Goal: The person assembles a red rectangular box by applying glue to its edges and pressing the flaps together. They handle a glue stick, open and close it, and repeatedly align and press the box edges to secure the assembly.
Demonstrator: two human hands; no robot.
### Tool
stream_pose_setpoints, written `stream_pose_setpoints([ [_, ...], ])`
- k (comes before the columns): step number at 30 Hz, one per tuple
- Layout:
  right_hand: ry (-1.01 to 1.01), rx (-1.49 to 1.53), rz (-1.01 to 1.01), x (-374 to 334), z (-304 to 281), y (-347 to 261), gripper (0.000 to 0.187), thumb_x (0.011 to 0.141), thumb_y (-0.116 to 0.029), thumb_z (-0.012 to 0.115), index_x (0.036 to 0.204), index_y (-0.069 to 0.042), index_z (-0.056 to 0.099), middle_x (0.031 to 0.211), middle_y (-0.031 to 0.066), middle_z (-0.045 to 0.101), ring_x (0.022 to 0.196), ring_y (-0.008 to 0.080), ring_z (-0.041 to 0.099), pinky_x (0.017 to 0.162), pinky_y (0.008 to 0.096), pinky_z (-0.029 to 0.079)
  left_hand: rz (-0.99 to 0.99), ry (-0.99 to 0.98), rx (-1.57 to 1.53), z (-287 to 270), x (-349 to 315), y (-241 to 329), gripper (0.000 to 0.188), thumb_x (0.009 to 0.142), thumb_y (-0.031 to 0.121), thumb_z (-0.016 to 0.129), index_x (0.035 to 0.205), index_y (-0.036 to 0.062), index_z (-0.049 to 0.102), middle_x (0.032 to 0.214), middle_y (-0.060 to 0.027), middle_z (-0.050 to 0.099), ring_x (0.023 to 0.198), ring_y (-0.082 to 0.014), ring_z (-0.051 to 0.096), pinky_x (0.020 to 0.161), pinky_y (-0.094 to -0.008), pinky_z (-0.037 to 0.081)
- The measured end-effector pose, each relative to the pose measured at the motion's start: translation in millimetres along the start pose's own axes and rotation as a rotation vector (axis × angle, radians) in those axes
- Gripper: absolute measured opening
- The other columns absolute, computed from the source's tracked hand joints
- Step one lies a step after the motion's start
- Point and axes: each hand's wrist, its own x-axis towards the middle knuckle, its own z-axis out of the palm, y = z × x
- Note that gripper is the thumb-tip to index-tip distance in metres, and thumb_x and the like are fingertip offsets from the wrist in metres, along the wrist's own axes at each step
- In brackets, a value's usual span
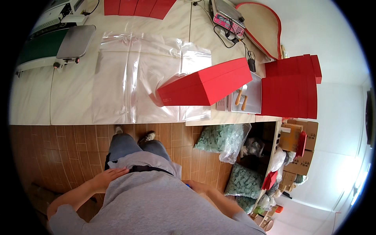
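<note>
My left hand [115,175] rests at my waist, its fingers stretched flat against the grey shirt beside a black strap [150,169]. At my other hip is my right hand [197,187], with a small blue thing [188,185] showing at its fingertips. Its fingers are mostly hidden by my shirt, so its grip cannot be made out. Ahead of me on the marble-patterned table, a long red box [207,83] lies at an angle, partly over clear plastic sheeting or bags [156,70]. Neither hand touches the box.
A metal tray [256,94] with wooden-handled tools [241,100] sits right of the box, beside stacked red boxes [290,86]. A scale [227,19] with cables stands behind. At left is a machine with a green belt [43,46]. Bags of green pieces [213,139] lie below the table.
</note>
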Motion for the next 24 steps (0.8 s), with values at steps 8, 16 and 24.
stream_pose_setpoints([
  [8, 0.026, 0.03, -0.048, 5, 9, 36, 0.041, 0.08, -0.022, 0.066, 0.116, -0.005, 0.053, 0.109, 0.0115, 0.061, 0.1, 0.0221, 0.055, 0.087, 0.0349, 0.042, 0.051, 0.02, 0.052, 2, -3, -8, 0.079, 0.082, 0.035, 0.064, 0.145, 0.0163, 0.021, 0.15, -0.006, 0.024, 0.134, -0.0216, 0.031, 0.109, -0.0357, 0.028],
  [16, 0.007, -0.015, 0.012, 4, 4, 29, 0.04, 0.076, -0.035, 0.069, 0.098, -0.006, 0.053, 0.088, 0.0048, 0.056, 0.085, 0.0156, 0.049, 0.076, 0.0316, 0.041, 0.05, 0.012, 0.1, -5, 4, -2, 0.08, 0.08, 0.037, 0.064, 0.145, 0.0176, 0.022, 0.149, -0.0046, 0.026, 0.133, -0.0201, 0.033, 0.108, -0.0347, 0.03],
  [24, -0.093, -0.039, 0.043, -14, -27, 40, 0.04, 0.075, -0.036, 0.069, 0.095, -0.007, 0.053, 0.086, 0.0036, 0.053, 0.082, 0.0151, 0.047, 0.073, 0.0311, 0.041, 0.071, 0.001, 0.171, 18, 30, 5, 0.076, 0.082, 0.033, 0.063, 0.144, 0.0127, 0.024, 0.148, -0.0044, 0.029, 0.134, -0.0198, 0.03, 0.108, -0.0338, 0.029],
])
